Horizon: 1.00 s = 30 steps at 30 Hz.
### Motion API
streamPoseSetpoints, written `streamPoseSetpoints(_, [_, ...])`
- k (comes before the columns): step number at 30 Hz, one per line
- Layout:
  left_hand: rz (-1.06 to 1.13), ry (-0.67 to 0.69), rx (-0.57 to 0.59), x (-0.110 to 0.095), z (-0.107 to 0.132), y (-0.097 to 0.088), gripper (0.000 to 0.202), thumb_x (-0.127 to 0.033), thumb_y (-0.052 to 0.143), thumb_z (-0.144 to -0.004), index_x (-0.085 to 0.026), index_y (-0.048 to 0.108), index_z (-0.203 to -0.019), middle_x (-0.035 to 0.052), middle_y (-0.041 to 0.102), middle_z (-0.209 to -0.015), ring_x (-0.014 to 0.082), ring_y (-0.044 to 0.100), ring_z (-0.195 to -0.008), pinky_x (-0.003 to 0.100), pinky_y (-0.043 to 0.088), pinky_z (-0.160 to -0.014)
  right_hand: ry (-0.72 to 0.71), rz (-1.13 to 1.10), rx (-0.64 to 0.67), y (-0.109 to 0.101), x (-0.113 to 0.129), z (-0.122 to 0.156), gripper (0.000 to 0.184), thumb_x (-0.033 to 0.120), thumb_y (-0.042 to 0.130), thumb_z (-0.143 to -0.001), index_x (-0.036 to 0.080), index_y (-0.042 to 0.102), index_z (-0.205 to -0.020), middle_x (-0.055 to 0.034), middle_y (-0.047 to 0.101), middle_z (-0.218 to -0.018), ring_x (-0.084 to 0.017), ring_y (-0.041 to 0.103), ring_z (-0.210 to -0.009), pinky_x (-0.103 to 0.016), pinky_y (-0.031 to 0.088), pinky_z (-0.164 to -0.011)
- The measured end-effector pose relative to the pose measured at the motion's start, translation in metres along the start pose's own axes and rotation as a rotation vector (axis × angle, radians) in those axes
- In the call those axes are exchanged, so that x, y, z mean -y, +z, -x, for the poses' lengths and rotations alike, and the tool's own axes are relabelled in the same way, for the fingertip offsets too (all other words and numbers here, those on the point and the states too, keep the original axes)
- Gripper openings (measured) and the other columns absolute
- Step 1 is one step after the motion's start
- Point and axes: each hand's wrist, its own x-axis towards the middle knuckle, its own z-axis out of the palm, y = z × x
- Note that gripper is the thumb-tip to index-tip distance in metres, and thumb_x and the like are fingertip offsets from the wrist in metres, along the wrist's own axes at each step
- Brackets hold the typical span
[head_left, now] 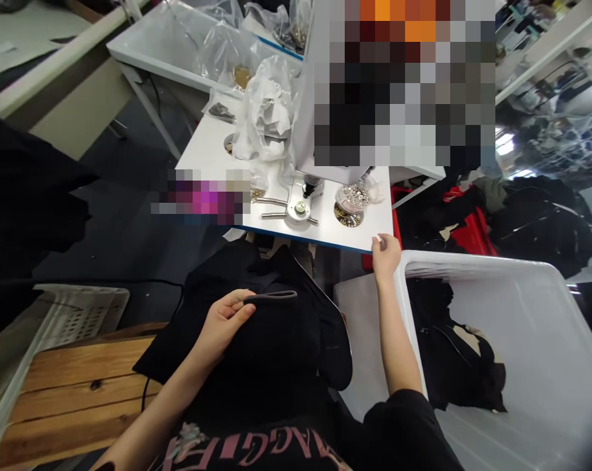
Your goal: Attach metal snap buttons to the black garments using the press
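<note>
In the head view, reaching forward and rightward with a slanted left forearm. Pinching one end of a folded dark strip between thumb and fingers of the left hand, closed down on it. Holding it above the black cloth, short of the white table. Running left to right along its long axis, nearly level, with the rounded fold pointing right. Stretching the right arm almost straight ahead beside the white bin, with the right hand loosely curled at the table's near right corner; cannot tell whether gripping anything.
</note>
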Motion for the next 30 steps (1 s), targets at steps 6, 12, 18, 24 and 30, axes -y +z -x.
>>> streamPoseSetpoints(6, [0.121,-0.018,-0.049,0.007,0.002,-0.005,0.041,-0.036,0.085,-0.056,-0.016,0.062,-0.084,-0.0009,0.066,-0.066,0.0124,0.063,-0.058,0.018,0.051,-0.055,0.148,-0.52,0.122,-0.021,0.064,0.044,0.03,0.04,0.062,-0.079,0.013,0.061,-0.094,-0.0052,0.066,-0.079,-0.016,0.065,-0.072,-0.03,0.054,-0.067])
streamPoseSetpoints(12, [0.138,-0.046,-0.045,0.008,0.001,-0.003,0.041,-0.038,0.084,-0.058,-0.016,0.06,-0.084,0.0024,0.07,-0.075,0.0191,0.067,-0.07,0.026,0.055,-0.064,-0.05,-0.786,0.563,-0.056,0.147,0.111,0.019,0.026,0.065,-0.081,0.021,0.065,-0.099,-0.0028,0.07,-0.089,-0.014,0.068,-0.078,-0.027,0.058,-0.075])
streamPoseSetpoints(18, [0.105,-0.039,-0.032,0.01,0.004,-0.003,0.04,-0.04,0.081,-0.062,-0.016,0.062,-0.087,0.0047,0.071,-0.079,0.0216,0.068,-0.074,0.028,0.055,-0.065,-0.257,-0.841,0.568,-0.068,0.17,0.12,0.016,0.021,0.063,-0.082,0.023,0.068,-0.097,-0.0021,0.071,-0.09,-0.015,0.068,-0.081,-0.028,0.059,-0.075])
streamPoseSetpoints(24, [0.131,-0.055,-0.016,0.012,0.008,-0.003,0.036,-0.038,0.078,-0.066,-0.017,0.062,-0.091,0.0035,0.071,-0.081,0.0215,0.068,-0.078,0.028,0.056,-0.069,-0.506,-0.8,0.482,-0.066,0.175,0.117,0.017,0.014,0.06,-0.083,0.024,0.068,-0.096,-0.001,0.071,-0.091,-0.015,0.068,-0.085,-0.028,0.059,-0.077])
streamPoseSetpoints(30, [0.09,-0.057,-0.009,0.01,0.009,-0.001,0.038,-0.039,0.077,-0.066,-0.017,0.062,-0.092,0.0029,0.071,-0.08,0.0216,0.068,-0.077,0.029,0.056,-0.069,-0.603,-0.776,0.466,-0.063,0.176,0.117,0.022,0.015,0.057,-0.086,0.025,0.066,-0.103,-0.002,0.071,-0.096,-0.016,0.067,-0.089,-0.03,0.058,-0.08])
